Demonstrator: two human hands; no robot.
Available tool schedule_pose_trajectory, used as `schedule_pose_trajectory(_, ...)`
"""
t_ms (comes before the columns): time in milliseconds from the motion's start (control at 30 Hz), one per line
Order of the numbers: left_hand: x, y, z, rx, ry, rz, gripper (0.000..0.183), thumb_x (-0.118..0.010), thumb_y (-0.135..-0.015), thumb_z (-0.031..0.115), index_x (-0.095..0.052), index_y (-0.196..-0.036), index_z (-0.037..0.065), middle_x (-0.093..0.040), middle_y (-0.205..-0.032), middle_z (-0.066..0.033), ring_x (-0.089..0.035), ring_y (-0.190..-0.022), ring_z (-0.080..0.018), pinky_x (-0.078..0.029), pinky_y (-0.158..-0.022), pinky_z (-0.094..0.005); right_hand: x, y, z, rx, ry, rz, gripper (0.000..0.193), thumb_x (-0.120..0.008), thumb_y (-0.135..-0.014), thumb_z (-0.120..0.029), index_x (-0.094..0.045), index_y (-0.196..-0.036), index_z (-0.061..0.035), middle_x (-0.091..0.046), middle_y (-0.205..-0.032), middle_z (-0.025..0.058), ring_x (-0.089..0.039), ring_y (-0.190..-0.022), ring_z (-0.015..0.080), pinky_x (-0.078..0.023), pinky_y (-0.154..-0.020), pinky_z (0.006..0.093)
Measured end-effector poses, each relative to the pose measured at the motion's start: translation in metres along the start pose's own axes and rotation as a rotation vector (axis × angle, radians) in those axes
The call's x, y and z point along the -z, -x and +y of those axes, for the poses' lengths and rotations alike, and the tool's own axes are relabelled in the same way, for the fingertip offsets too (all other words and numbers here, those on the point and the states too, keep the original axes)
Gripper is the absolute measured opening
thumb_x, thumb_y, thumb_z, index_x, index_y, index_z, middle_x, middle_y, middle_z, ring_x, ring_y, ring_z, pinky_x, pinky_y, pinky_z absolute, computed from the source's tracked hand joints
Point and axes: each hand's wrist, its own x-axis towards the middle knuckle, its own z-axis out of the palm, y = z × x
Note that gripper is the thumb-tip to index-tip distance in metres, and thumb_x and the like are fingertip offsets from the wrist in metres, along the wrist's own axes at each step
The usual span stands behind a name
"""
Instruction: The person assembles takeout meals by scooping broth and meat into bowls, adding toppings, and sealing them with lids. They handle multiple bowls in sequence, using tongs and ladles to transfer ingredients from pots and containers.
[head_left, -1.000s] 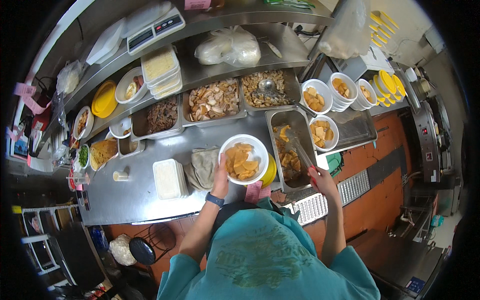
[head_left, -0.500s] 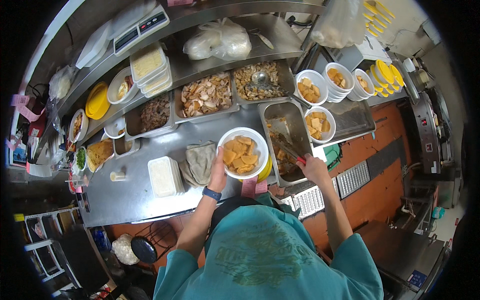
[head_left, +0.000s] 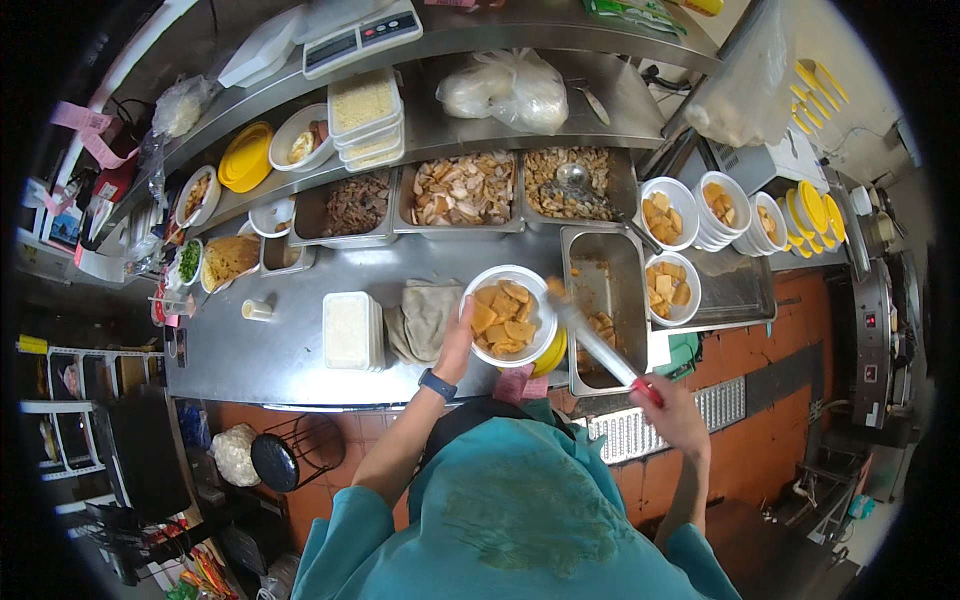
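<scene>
My left hand (head_left: 457,345) grips the left side of a round white bowl (head_left: 545,318). Chunks of orange-brown food (head_left: 502,318) fill much of it. Red-handled tongs (head_left: 605,350), somewhat blurred, are in my right hand (head_left: 676,412). Their metal end reaches the bowl's right side, with an orange-brown piece (head_left: 558,290) at the tip. Below the tongs lies a long steel pan (head_left: 622,280) with sauce and more chunks along its lower part. Yellow lids (head_left: 552,356) show partly from under the bowl.
A grey cloth (head_left: 422,318) and stacked white containers (head_left: 352,330) lie left of the bowl. Steel pans of chopped food (head_left: 465,188) line the back beneath a shelf (head_left: 440,120). More filled white bowls (head_left: 672,288) stand right of the long pan. Printed slips (head_left: 515,383) hang at the front edge.
The tongs have risen from the long pan and swung left to the bowl, a piece at their tip. My right hand is lower in view. The whole view has shifted, moving the counter rightward.
</scene>
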Motion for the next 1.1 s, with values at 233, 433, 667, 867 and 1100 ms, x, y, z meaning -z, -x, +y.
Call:
schedule_pose_trajectory(233,0.01,0.008,-0.008,0.067,0.221,0.04,0.065,-0.047,-0.102,0.052,-0.045,-0.143,0.002,-0.053,-0.14,-0.0079,-0.05,-0.127,-0.0174,-0.039,-0.107,-0.0318,0.022,-0.018,-0.049,0.208,0.215,-0.002,0.026,-0.065,-0.094,-0.025,-0.065,-0.108,-0.0039,-0.067,-0.082,0.0202,-0.067,-0.074,0.0365,-0.05,-0.065,0.0426)
schedule_pose_trajectory(433,0.032,0.021,-0.018,0.01,0.329,0.097,0.069,-0.05,-0.1,0.054,-0.046,-0.141,-0.002,-0.054,-0.139,-0.0082,-0.051,-0.126,-0.0175,-0.039,-0.106,-0.0314,0.026,-0.06,-0.076,0.211,0.027,-0.172,0.022,-0.062,-0.097,-0.023,-0.065,-0.104,-0.0024,-0.062,-0.066,0.0105,-0.061,-0.055,0.0179,-0.046,-0.053,0.0313)
schedule_pose_trajectory(667,0.07,0.036,-0.019,-0.045,0.303,0.2,0.066,-0.045,-0.102,0.053,-0.044,-0.143,0.001,-0.054,-0.139,-0.0092,-0.052,-0.127,-0.0199,-0.04,-0.108,-0.0337,-0.029,-0.179,-0.123,0.148,0.165,-0.068,0.041,-0.054,-0.1,-0.036,-0.066,-0.092,0.0033,-0.068,-0.071,0.014,-0.066,-0.055,0.0253,-0.05,-0.056,0.0379)
schedule_pose_trajectory(867,0.096,0.011,-0.011,-0.04,0.399,0.1,0.065,-0.046,-0.103,0.051,-0.045,-0.142,-0.001,-0.053,-0.139,-0.01,-0.051,-0.126,-0.0184,-0.039,-0.106,-0.0326,-0.078,-0.259,-0.186,0.357,0.756,0.106,0.051,-0.057,-0.095,-0.048,-0.069,-0.093,0.0017,-0.071,-0.095,0.0232,-0.069,-0.09,0.0373,-0.054,-0.079,0.0452)
schedule_pose_trajectory(1100,0.115,-0.009,0.003,-0.008,0.281,0.103,0.064,-0.048,-0.102,0.05,-0.048,-0.14,-0.002,-0.055,-0.136,-0.0105,-0.049,-0.125,-0.0187,-0.036,-0.108,-0.0316,-0.131,-0.301,-0.227,0.376,0.927,0.019,0.055,-0.06,-0.092,-0.051,-0.068,-0.101,0.0024,-0.07,-0.097,0.0232,-0.068,-0.094,0.0395,-0.054,-0.083,0.0469)
